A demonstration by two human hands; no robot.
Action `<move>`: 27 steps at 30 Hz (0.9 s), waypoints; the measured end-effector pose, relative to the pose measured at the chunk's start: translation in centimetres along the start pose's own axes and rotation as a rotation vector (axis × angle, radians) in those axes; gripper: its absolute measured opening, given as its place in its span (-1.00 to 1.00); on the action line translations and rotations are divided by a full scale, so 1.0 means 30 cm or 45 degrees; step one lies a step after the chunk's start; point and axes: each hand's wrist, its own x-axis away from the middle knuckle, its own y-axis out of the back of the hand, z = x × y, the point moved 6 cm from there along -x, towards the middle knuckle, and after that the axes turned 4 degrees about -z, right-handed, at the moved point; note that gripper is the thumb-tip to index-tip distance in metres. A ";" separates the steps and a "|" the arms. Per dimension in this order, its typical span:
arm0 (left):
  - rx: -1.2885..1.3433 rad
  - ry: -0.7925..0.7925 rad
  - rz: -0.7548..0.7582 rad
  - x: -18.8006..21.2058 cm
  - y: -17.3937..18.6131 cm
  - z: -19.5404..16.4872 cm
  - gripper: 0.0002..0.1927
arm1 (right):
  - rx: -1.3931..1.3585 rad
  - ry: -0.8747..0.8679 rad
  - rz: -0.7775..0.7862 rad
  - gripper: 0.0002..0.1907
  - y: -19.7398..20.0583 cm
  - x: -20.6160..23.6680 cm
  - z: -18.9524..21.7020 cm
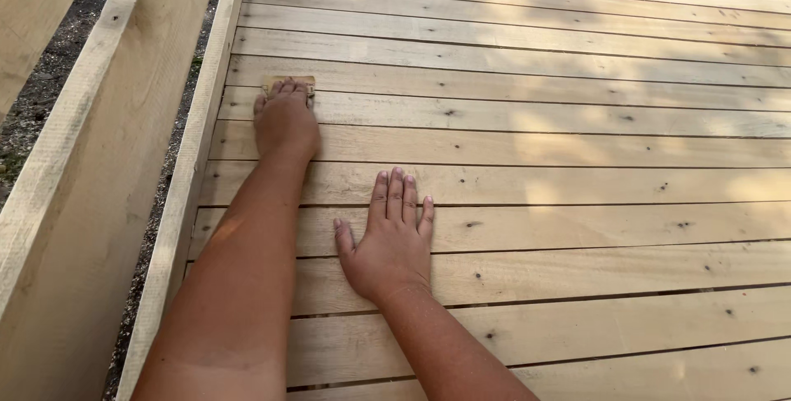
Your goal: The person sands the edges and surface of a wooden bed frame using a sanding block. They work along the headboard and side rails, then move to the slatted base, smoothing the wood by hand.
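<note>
Left hand [286, 125] grips sanding block [289, 83] on deck boards [535, 112]; right hand [389, 240] flat, released, holding nothing.

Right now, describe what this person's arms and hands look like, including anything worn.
Both arms are bare from the frame's lower edge to the wrist: no sleeves show. The left hand and right hand wear no gloves, rings, watch or bands that can be seen. The nails on the right hand's fingers are short and unpainted. No markings show.
</note>
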 end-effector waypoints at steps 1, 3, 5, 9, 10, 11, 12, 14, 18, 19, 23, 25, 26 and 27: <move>0.054 -0.111 0.058 0.008 -0.052 -0.118 -0.53 | -0.006 -0.002 -0.013 -0.05 0.000 0.000 -0.003; 0.194 -0.331 0.184 0.039 -0.133 -0.350 -0.54 | 0.117 0.067 -0.056 0.12 0.003 -0.001 -0.002; 0.189 -0.470 0.210 0.051 -0.146 -0.413 -0.53 | 0.115 0.071 -0.063 0.13 0.001 0.002 -0.007; 0.117 -0.196 0.108 -0.041 -0.043 -0.070 -0.53 | -0.017 0.033 -0.050 -0.01 0.006 -0.004 -0.004; 0.046 -0.049 0.151 -0.071 -0.015 0.064 -0.55 | -0.027 0.046 -0.052 -0.01 0.011 -0.010 0.005; 0.054 0.014 0.099 -0.098 0.015 0.148 -0.54 | -0.028 0.039 -0.040 -0.01 0.014 -0.017 0.010; 0.068 0.078 0.053 -0.115 0.021 0.172 -0.54 | -0.021 0.029 -0.023 0.00 0.017 -0.025 0.015; 0.081 0.036 -0.056 -0.130 0.013 0.101 -0.52 | -0.010 0.020 0.006 0.01 0.024 -0.040 0.024; 0.176 -0.346 0.107 -0.068 -0.105 -0.320 -0.52 | 0.101 0.034 0.022 0.07 0.041 -0.054 0.028; 0.202 -0.430 0.125 -0.051 -0.102 -0.344 -0.52 | 0.148 0.055 0.034 0.09 0.042 -0.052 0.029; 0.153 -0.209 0.117 -0.118 -0.034 -0.070 -0.50 | 0.029 0.009 0.080 0.03 0.040 -0.044 0.022; -0.009 -0.121 0.011 -0.175 0.019 0.135 -0.54 | 0.039 0.010 0.076 0.03 0.042 -0.043 0.026; 0.017 -0.081 0.011 -0.178 0.024 0.163 -0.55 | 0.045 0.022 0.069 0.02 0.043 -0.044 0.030; 0.043 -0.048 0.011 -0.178 0.028 0.197 -0.56 | 0.048 0.027 0.060 0.01 0.046 -0.045 0.032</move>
